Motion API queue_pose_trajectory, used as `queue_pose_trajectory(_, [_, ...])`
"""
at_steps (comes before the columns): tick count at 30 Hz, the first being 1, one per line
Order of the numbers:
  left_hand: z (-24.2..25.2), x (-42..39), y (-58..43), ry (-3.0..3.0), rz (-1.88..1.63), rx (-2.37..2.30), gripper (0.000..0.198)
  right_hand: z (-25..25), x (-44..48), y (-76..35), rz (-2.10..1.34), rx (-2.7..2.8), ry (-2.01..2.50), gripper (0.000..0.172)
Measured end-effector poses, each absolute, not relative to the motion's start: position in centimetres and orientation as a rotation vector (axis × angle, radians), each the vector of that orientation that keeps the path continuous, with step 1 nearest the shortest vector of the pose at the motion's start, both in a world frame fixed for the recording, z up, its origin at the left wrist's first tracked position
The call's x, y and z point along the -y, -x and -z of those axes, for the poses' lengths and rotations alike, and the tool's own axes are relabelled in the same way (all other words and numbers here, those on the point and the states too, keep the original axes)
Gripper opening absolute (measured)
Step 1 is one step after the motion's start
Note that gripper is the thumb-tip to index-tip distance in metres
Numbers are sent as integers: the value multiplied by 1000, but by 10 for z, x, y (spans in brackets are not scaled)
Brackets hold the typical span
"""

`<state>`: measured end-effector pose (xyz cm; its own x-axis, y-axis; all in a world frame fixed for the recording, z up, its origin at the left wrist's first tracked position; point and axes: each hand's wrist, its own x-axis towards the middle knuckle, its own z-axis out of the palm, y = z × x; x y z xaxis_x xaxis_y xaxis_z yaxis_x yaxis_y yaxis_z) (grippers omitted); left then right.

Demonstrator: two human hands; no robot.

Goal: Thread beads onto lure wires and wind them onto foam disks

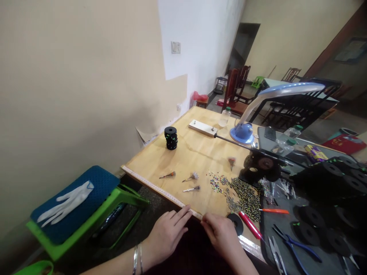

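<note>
My left hand (169,231) rests at the near edge of the wooden table (189,152), fingers stretched toward the measuring tape (155,187) fixed along that edge. My right hand (220,231) is just beside it, fingers curled in a pinch at the tape's edge; what they hold is hidden. A black disc (235,222) and a red-handled tool (250,225) lie just right of my right hand. A heap of small beads (243,196) sits beyond them. Two bangles circle my left wrist.
A black spool stack (171,138), three small tasselled pieces (190,177), a wooden block with pins (202,127) and a blue desk lamp (242,131) stand on the table. Blue pliers (295,244) and black discs lie right. A green stool (86,214) with a white glove stands left.
</note>
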<state>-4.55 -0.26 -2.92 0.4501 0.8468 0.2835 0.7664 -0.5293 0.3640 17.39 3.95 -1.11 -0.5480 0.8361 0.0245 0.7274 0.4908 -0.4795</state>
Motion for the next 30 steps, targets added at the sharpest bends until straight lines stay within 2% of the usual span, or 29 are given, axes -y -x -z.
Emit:
queue_pose_trajectory(13, [34, 13, 47, -2427, -583, -1494, 51, 12, -41, -172, -621, 2500, 1346, 18])
queue_pose_trajectory(30, [36, 9, 60, -2520, -640, -1559, 46, 9, -43, -162, -630, 2448, 1340, 18])
